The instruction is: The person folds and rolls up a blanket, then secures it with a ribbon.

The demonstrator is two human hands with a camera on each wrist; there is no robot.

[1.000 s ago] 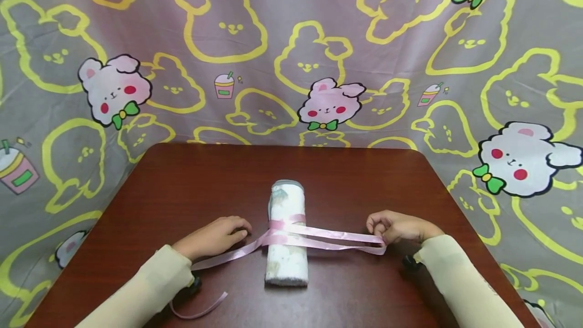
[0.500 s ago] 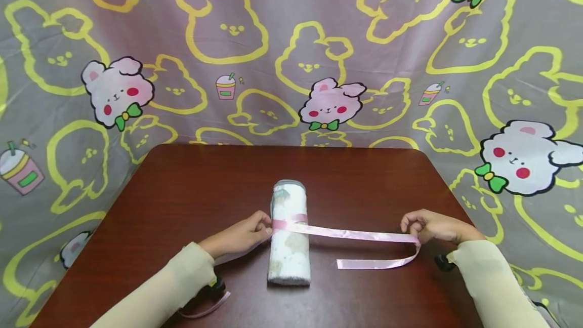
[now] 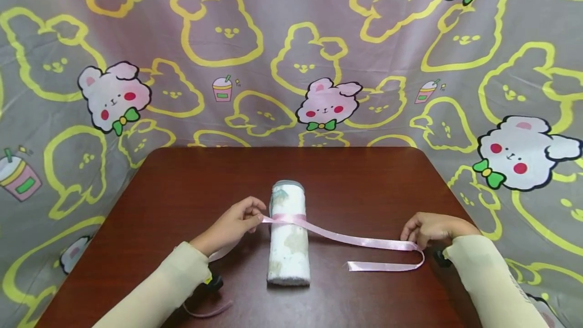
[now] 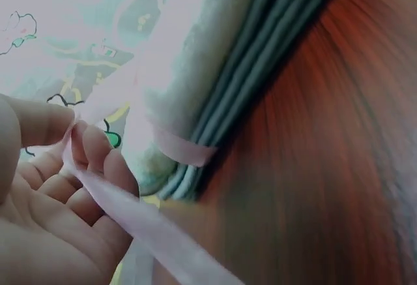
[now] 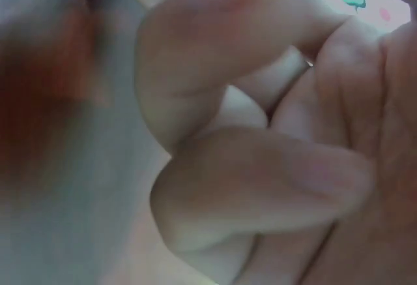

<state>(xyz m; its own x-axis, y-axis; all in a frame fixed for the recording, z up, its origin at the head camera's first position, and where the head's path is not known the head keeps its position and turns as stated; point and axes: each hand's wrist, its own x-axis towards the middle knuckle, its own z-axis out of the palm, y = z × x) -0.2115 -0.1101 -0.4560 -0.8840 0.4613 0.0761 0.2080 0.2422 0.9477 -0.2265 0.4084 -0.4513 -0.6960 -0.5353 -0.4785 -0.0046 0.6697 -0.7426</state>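
Observation:
A rolled white towel with faint patches and a grey back lies lengthwise on the table. Pink satin ribbon circles its upper middle and runs out to both sides. My left hand pinches the ribbon between thumb and forefinger, just left of the roll; in the left wrist view the ribbon trails down across the palm. Out to the right, my right hand pinches the other length, whose end doubles back below it. In the right wrist view, curled fingers fill the picture and hide the ribbon.
The brown wooden table has a patterned curtain behind and around it. A loose ribbon tail curls near the left forearm. Dark wrist cameras sit under both sleeves.
My left hand has moved right to the roll and now pinches the ribbon, lifting it slightly. My right hand has pulled its ribbon outward; the second strand across the towel has slid off.

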